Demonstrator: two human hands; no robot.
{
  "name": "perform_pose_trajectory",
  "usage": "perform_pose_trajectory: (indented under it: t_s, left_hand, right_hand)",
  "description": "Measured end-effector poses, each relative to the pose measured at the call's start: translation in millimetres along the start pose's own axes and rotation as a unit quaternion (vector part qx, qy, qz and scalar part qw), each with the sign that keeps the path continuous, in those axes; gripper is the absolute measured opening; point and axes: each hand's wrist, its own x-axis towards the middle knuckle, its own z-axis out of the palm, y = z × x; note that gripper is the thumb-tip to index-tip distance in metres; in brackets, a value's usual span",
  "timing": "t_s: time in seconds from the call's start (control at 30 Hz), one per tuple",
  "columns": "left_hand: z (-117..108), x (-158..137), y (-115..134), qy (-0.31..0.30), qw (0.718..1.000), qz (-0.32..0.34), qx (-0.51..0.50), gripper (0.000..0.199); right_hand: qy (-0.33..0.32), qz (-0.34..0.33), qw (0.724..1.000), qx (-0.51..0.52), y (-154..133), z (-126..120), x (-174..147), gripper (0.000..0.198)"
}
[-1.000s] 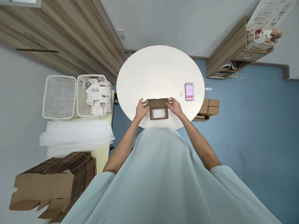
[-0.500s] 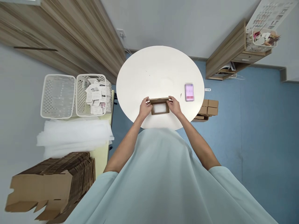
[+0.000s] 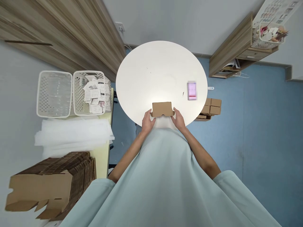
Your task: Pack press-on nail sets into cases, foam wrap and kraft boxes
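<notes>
A small brown cardboard box (image 3: 162,109) lies near the front edge of the round white table, its lid folded over so the inside is hidden. Small side tabs stick out at its near corners, and a notch shows in the lid's near edge. At the box's left corner is my left hand (image 3: 148,121), fingers along the side and thumb at the front. My right hand (image 3: 179,119) grips the opposite corner in the same way. A phone (image 3: 192,90) with a blurred pink screen rests to the right.
The white table (image 3: 142,85) fills the middle. To the left stand two white baskets, one with clear plastic items (image 3: 55,94), one with paper packets (image 3: 93,94). White wrapping sheets (image 3: 73,132) and flat cardboard boxes (image 3: 40,189) lie nearer. Several brown boxes (image 3: 214,107) sit beyond the table's right edge.
The box's lid has swung down toward me and now covers the opening that showed white inside. Both hands have moved from the raised lid to the near corners.
</notes>
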Motion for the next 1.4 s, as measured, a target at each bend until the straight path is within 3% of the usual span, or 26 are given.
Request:
perform_pose_trajectory:
  t_s: [0.2,0.37,0.5,0.83,1.27,1.4]
  left_hand:
    - [-12,-14,11,-0.015,0.997,0.025,0.07,0.047]
    - [-7,-11,10,-0.079,0.987,-0.057,0.126,0.043]
    - [0,-6,3,-0.111,0.981,-0.087,0.132,0.042]
    - [19,-8,-11,-0.043,0.989,-0.143,0.005,0.047]
    - [31,11,-25,-0.017,0.98,-0.199,0.008,0.046]
    - [31,14,-23,-0.017,0.981,-0.195,-0.008,0.055]
  right_hand:
    - [-0.055,0.043,0.993,-0.097,-18,-11,-9,0.046]
    - [-0.128,0.105,0.971,-0.174,-29,-12,-6,0.037]
    - [-0.161,0.136,0.962,-0.174,-23,-5,-5,0.034]
    - [-0.152,0.125,0.98,-0.035,3,13,-8,0.033]
    - [-0.122,0.143,0.98,-0.07,14,24,6,0.028]
    - [-0.101,0.164,0.98,-0.046,21,27,9,0.029]
